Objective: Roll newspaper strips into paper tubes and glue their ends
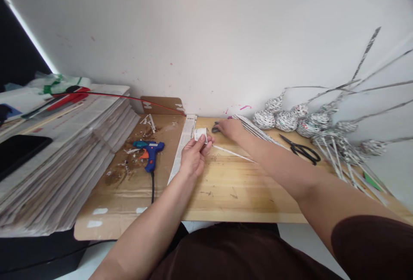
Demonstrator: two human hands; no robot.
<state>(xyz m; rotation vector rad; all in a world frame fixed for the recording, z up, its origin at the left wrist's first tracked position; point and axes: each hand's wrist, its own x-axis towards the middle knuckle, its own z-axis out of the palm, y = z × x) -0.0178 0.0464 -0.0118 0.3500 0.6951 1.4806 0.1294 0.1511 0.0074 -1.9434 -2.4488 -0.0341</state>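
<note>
Two bare hands reach over the wooden tabletop (222, 194), and both of them are ours. With our left hand (195, 155) we pinch a small piece of white paper (200, 135) between thumb and fingers, holding it up beside a long newspaper strip (184, 149). Our right hand (230, 128) is near the wall, palm down, with its fingertips at a small dark object (215, 127); we cannot tell whether they grip it or only touch it.

Just right of our left hand we see a thin white stick (235, 154) lying slantwise on the wood, its far end passing behind our right forearm. A bundle of paper sticks (253, 128) lies beyond that same forearm. Farther right we have black scissors (301, 150) with their blades slightly apart, and behind them several woven paper bulbs (286, 121) rest near the wall, long stems rising from some of them.

On our left, a blue glue gun (152, 154) lies on its side on a stained cardboard sheet (129, 209), among white scraps (149, 121). At the far left, we see a tall stack of newspapers (74, 151) carrying a black phone (24, 153) and a red-handled tool (69, 98).
</note>
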